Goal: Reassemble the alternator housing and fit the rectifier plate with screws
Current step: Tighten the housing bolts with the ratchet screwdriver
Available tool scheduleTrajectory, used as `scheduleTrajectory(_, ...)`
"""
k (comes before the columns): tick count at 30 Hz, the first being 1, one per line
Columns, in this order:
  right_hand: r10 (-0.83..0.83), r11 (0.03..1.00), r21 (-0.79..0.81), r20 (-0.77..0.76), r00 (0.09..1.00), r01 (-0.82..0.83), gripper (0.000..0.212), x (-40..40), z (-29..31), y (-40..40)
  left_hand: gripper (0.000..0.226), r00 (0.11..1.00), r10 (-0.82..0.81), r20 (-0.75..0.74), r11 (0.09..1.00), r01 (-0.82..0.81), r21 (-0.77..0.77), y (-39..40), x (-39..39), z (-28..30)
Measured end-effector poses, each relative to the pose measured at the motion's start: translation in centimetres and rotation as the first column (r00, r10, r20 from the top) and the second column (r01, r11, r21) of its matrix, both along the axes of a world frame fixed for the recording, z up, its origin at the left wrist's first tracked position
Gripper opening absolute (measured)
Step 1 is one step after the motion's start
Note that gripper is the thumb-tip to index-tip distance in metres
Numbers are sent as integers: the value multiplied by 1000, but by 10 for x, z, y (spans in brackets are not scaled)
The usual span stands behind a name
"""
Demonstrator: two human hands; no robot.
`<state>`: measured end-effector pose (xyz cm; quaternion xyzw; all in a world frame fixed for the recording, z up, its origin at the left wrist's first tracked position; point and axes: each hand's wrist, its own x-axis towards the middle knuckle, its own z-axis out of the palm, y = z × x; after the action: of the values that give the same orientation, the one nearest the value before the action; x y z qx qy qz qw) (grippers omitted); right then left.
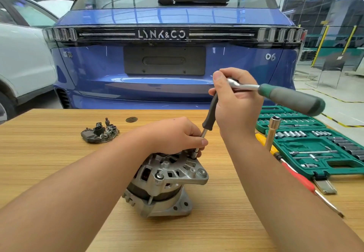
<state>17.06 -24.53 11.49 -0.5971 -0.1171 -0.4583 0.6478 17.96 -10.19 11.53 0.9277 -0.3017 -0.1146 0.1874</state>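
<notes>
Car: a blue hatchback (177,64) fills the background; I read "LYNK&CO" across its tail-light bar and "06" on the right of the tailgate. A white car (21,58) sits beside it at the left edge.
Table: a wood-grain top (59,173) carries everything I am working on.
Socket set: a green case (319,147) lies open on the right of the table, with rows of sockets and extension bars in its moulded slots. A chrome tube socket (272,131) stands up at its near-left edge.
Alternator: the grey cast housing (163,184) stands on the table in front of me, between my 2 forearms, rear end up — vent slots, a stud and a mounting ear show on its top.
Ratchet: a chrome-headed ratchet with a green and grey handle (291,99) points out to the right; a black-sleeved extension (209,113) drops from its head at a slant to the top rim of the alternator.
Screwdriver: a red-and-yellow one (295,175) lies between the case and my right arm.
Rectifier plate: the dark plate with its metal fittings (99,133) lies on the table to the left, well apart from the alternator.
Right hand: my right hand (234,102) is clenched round the ratchet head and the top of the extension.
Left hand: my left hand (175,135) rests on top of the alternator — its fingers pinch the lower shaft of the extension.
Disc: a small dark round thing (131,119) lies further back on the table.
</notes>
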Motion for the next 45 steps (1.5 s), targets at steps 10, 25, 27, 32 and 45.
scheduleTrajectory(10, 921, 353, 569, -73, 382, -743, 68, 3, 14, -21, 32, 998, -29, 59, 999, 27, 42, 5, 0, -1)
scheduleTrajectory(25, 235, 969, 57, 59, 970, -239, 20, 0, 4, -9, 28, 999, -41, 9, 999, 41, -8, 2, -1, -1)
scheduleTrajectory(27, 58, 998, -2, 106, 993, -58, 18, 0, 3, -8, 28, 999, -38, 21, 999, 38, 2, 2, -1, -2)
scheduleTrajectory(32, 73, 996, 51, -31, 997, -71, 23, -1, 4, -5, 27, 999, -33, 26, 999, 33, 8, 1, -2, -1)
scheduleTrajectory(45, 919, 373, 394, -29, 394, -840, 23, -1, 10, -16, 26, 998, -64, 24, 998, 64, 9, 4, -5, 1)
